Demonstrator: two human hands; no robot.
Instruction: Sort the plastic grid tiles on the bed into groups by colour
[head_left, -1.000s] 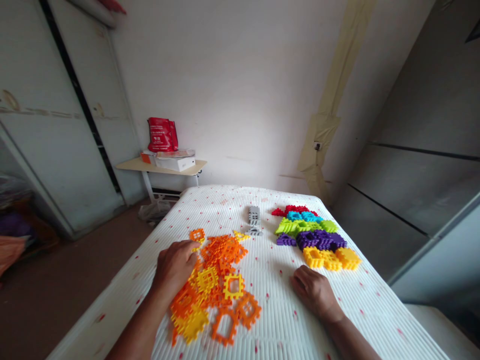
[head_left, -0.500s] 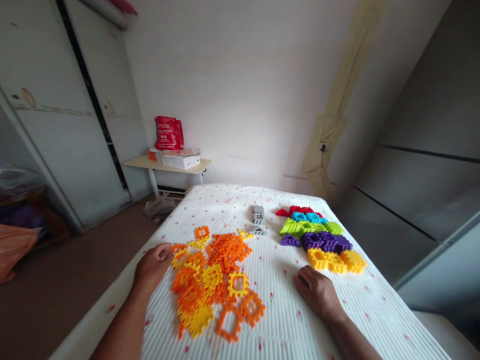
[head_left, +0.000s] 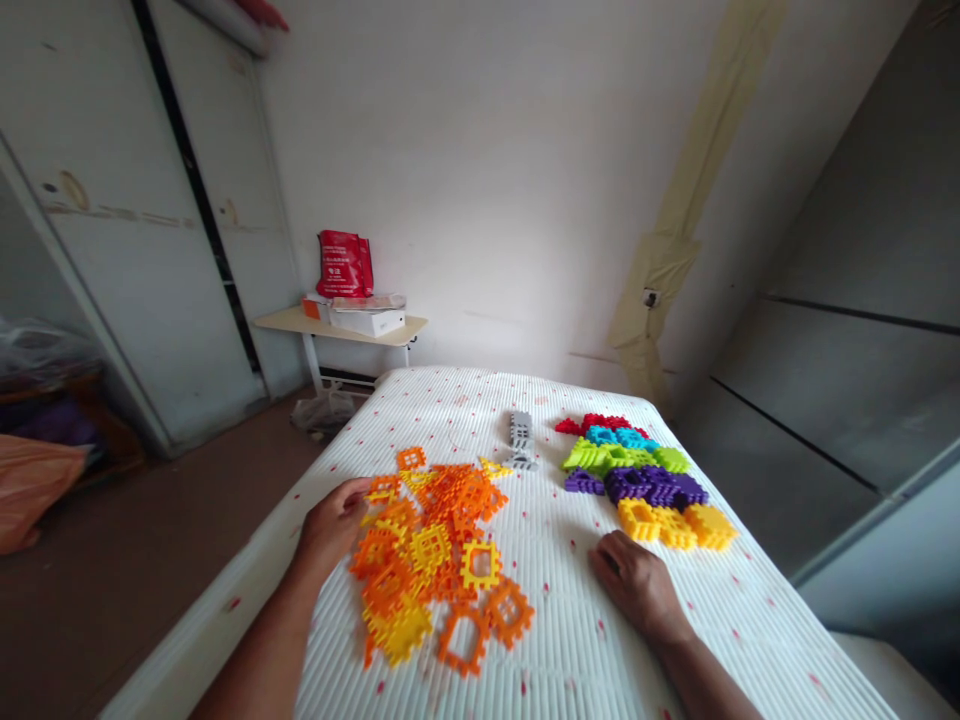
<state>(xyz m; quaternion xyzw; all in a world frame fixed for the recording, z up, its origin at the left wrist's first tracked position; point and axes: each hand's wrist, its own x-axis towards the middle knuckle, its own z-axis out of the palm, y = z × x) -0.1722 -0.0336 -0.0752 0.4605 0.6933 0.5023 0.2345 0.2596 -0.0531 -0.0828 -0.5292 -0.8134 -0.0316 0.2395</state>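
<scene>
My left hand (head_left: 335,528) is closed at the left edge of a loose pile of orange and yellow plastic interlocking tiles (head_left: 450,500). Its fingertips pinch an orange window tile (head_left: 385,488). Hand and fingers partly cover the tiles behind them. A yellow frame tile (head_left: 480,565) and an orange arch-shaped tile (head_left: 463,640) lie flat on the near right side of the pile. My right hand (head_left: 637,585) rests on the sheet in a loose fist, with nothing visible in it, just below the stacked yellow tiles (head_left: 675,525).
Beyond my right hand, purple (head_left: 652,485), lime green (head_left: 619,456), light blue (head_left: 619,437) and red tiles (head_left: 600,422) lie in rows. Grey tiles (head_left: 520,430) form a short column at centre. A white spotted sheet (head_left: 555,640) covers the bed. A small table (head_left: 281,320) stands behind.
My left hand has moved right, towards the pile, and the orange window tile at its fingers has shifted right with it. My right hand stays in place. The view has turned slightly.
</scene>
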